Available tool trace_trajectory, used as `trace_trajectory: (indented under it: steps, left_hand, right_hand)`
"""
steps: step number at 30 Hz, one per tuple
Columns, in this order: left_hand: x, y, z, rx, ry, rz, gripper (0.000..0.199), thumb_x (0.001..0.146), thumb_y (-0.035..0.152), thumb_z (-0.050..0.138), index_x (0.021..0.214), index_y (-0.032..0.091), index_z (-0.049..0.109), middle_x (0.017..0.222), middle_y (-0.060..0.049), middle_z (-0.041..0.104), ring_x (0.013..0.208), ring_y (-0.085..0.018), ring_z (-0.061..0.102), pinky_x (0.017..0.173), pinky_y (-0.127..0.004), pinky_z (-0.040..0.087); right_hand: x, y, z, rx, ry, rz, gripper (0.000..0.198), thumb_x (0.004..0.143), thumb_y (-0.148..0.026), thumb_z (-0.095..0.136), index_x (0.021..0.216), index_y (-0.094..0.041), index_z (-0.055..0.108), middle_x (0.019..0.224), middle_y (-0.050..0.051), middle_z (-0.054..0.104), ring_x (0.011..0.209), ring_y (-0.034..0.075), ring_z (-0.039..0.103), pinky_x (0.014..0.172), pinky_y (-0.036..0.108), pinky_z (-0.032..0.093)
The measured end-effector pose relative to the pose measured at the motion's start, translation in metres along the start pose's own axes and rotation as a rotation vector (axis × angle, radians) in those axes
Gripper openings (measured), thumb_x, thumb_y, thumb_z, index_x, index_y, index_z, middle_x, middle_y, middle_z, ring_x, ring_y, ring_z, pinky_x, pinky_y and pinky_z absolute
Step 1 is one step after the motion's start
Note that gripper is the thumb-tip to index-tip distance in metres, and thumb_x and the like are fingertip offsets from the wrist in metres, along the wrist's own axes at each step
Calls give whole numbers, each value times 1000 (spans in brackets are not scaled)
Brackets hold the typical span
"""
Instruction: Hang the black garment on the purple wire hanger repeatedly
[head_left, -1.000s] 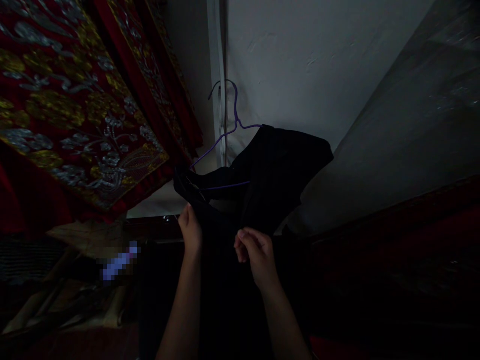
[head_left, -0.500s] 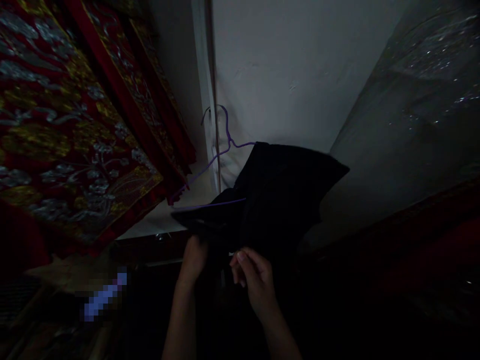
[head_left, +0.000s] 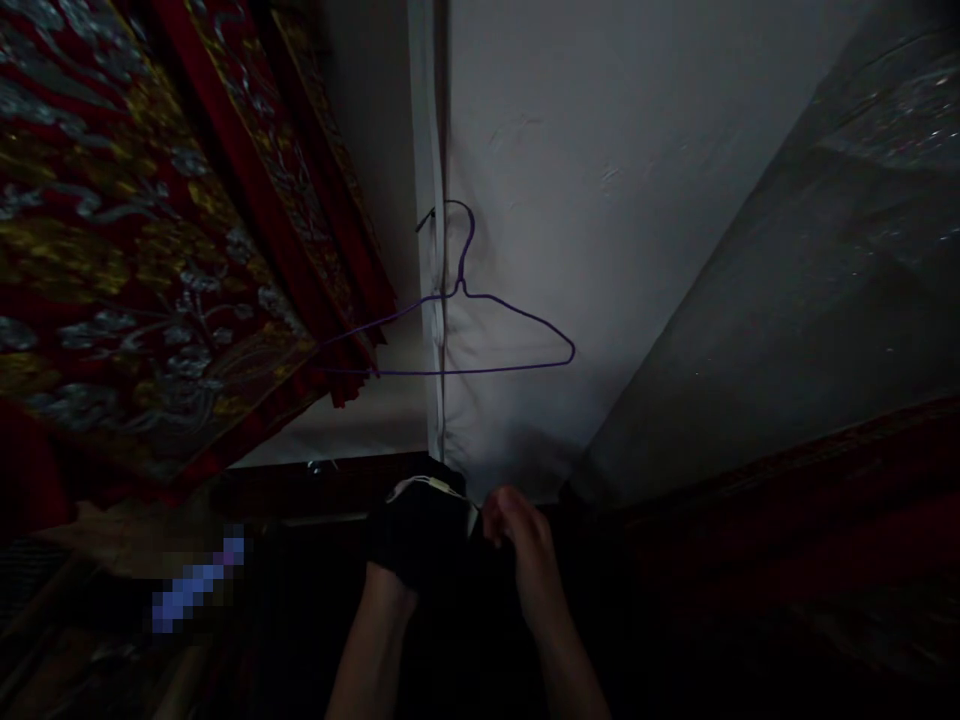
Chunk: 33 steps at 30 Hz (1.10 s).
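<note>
Below the purple wire hanger (head_left: 462, 286), close to the lower edge of the pale wall (head_left: 570, 230), here's the dark garment (head_left: 424, 535), draped right over the left hand (head_left: 390, 582)! Only wrist and forearm show clearly, so whether those fingers grip, nobody can tell. Across at the garment's right edge, the right hand (head_left: 519, 520) curls its fingers in narrow, just beside a whitish tab (head_left: 472, 518); pinching it or not, again impossible to tell. Up above, the hanger's hook meets a pale cord (head_left: 439, 240), its left end overlapping the red embroidered cloth (head_left: 187, 280).
</note>
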<state>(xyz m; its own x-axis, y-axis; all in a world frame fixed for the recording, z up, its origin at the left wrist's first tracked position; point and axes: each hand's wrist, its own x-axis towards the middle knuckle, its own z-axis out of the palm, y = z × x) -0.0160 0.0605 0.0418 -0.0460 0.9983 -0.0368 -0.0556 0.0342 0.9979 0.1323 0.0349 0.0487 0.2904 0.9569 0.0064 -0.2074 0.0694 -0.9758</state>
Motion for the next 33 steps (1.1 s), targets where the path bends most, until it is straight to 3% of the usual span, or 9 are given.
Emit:
trace_trajectory:
  steps: [5,8,10,15,20,24,28,31,33]
  left_hand:
    - [-20,34,-7,189,-210,277,40,57,35,79,95,26,69,114,-11,68,117,-37,58,102,-50,48]
    - [-22,60,-10,459,-383,574,32,62,21,70,94,23,64,109,-12,64,111,-34,55,102,-51,44]
    - [-19,74,-14,566,-465,641,38,63,14,66,100,21,59,107,-11,60,107,-31,53,100,-49,43]
    - [-8,86,-26,324,-627,586,16,92,34,49,99,21,54,114,-9,56,111,-26,52,103,-42,42]
    - [7,54,-38,370,-691,314,49,103,55,26,117,21,59,126,-9,61,120,-25,55,106,-39,42]
    - [18,21,-60,715,-812,249,62,99,64,27,94,19,68,90,-7,72,83,-22,65,77,-32,53]
    - [35,38,-89,971,-678,456,48,100,56,41,105,18,70,99,-9,74,90,-23,69,83,-32,50]
    - [48,71,-107,1104,-522,508,46,101,53,40,104,19,71,98,-9,75,92,-25,70,84,-33,50]
    - [54,89,-116,1198,-444,537,47,102,51,38,102,18,72,97,-11,74,92,-26,69,85,-35,50]
  right_hand:
    - [-7,-13,19,255,-318,326,67,73,-85,57,88,-21,74,79,8,72,88,27,69,75,38,54]
    - [-13,-27,23,358,-506,487,73,67,-89,58,91,-21,73,83,10,73,97,30,69,82,42,54]
    - [-13,-38,19,362,-590,526,68,65,-84,67,91,-21,72,87,9,74,103,30,68,86,42,53]
    - [2,-61,13,299,-687,559,66,59,-74,79,95,-19,69,96,8,73,107,29,66,90,38,51]
    - [15,-85,17,-18,-875,568,57,57,-52,89,98,-18,69,89,4,70,88,20,66,80,31,50]
    - [33,-108,13,-393,-951,345,25,62,-34,80,71,-16,65,65,-1,59,58,11,53,53,23,39]
    - [74,-128,7,-730,-507,-338,21,65,-23,62,51,-19,48,51,-5,40,52,10,40,50,23,28]
    - [118,-125,14,-637,-278,-545,9,69,-27,61,72,-19,58,59,-4,50,58,13,47,56,24,35]
    - [146,-110,24,-580,-263,-524,33,73,-28,60,105,-20,62,76,-2,62,65,15,54,62,25,42]
